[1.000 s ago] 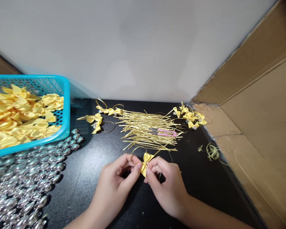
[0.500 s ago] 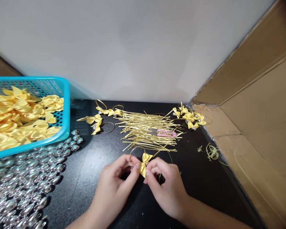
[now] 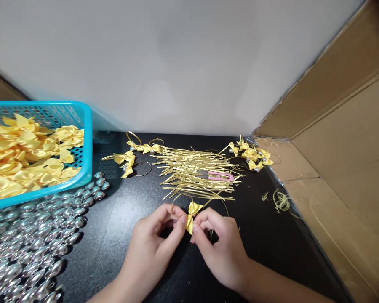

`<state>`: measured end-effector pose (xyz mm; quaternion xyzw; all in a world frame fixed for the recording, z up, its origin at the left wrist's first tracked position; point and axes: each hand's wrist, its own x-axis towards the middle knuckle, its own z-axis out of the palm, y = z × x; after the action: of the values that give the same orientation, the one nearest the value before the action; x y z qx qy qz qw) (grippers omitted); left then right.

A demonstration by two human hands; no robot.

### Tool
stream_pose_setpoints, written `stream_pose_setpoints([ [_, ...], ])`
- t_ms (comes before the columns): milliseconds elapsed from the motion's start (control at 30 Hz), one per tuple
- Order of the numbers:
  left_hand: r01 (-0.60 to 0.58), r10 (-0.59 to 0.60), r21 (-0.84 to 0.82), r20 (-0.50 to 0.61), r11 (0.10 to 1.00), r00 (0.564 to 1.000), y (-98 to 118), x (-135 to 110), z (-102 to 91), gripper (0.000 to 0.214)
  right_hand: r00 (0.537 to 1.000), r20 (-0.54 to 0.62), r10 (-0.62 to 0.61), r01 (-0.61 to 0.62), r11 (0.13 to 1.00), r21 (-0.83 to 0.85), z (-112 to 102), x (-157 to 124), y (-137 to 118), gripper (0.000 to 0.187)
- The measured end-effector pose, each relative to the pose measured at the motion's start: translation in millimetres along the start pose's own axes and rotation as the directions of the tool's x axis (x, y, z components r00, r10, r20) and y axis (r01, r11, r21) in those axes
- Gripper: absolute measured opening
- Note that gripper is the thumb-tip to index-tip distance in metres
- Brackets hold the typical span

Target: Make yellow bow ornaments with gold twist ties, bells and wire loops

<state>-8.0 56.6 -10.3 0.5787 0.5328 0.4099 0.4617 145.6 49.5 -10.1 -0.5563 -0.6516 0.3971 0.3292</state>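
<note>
- The yellow satin bow (image 3: 189, 225) is upright between the two hands, above the near part of the black tabletop (image 3: 107, 263); one loop rises above the fingertips and the other hangs down between them.
- The left hand (image 3: 156, 235) pinches the bow's left side near its knot, thumb and forefinger closed on the ribbon.
- The right hand (image 3: 222, 242) has thumb and forefinger bent in at the bow's right edge; whether they grip ribbon or something behind it cannot be told.
- Thin gold wire (image 3: 174, 201) arcs above the left fingers.
- Just beyond the bow lies a wide spread of gold metallic twist ties (image 3: 189, 159), with pink-handled snips (image 3: 212, 175) resting among them.
- Left of the ties sit bows with silver beads and gold loops (image 3: 124, 158); on the right, a cluster of similar beaded bows (image 3: 251, 155).
- Further right, a tangle of yellowish thread (image 3: 282, 202) lies near the cardboard (image 3: 331, 94) edge.
- Well to the left, many shiny silver beads (image 3: 31, 248) cover the tabletop in front of a turquoise plastic basket (image 3: 88, 151) heaped with loose yellow bows (image 3: 28, 145).
- A pale panel (image 3: 177, 59) stands behind everything.
</note>
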Motion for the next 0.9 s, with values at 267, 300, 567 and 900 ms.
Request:
stream_pose_setpoints([
  [267,0.007,-0.007,-0.014,0.002,1.000,1.000,-0.5,-0.5,0.2,0.010,1.000,0.022,-0.006,0.006,1.000,0.002,-0.8,-2.0,2.9,0.013],
  [300,0.013,-0.013,-0.016,0.006,1.000,1.000,-0.9,-0.5,0.0,0.010,1.000,0.027,-0.010,0.010,1.000,0.002,-0.9,-2.1,3.1,0.014],
  [567,0.030,-0.030,-0.031,0.013,0.999,0.999,-2.4,-1.1,0.5,0.011,0.999,0.036,-0.032,0.032,0.999,0.012,-2.2,0.0,0.1,0.014],
  [900,-0.002,0.002,-0.008,0.008,1.000,1.000,-3.4,-1.0,-0.3,0.011,1.000,0.013,-0.010,0.009,1.000,0.016,0.5,-0.5,2.7,0.013],
])
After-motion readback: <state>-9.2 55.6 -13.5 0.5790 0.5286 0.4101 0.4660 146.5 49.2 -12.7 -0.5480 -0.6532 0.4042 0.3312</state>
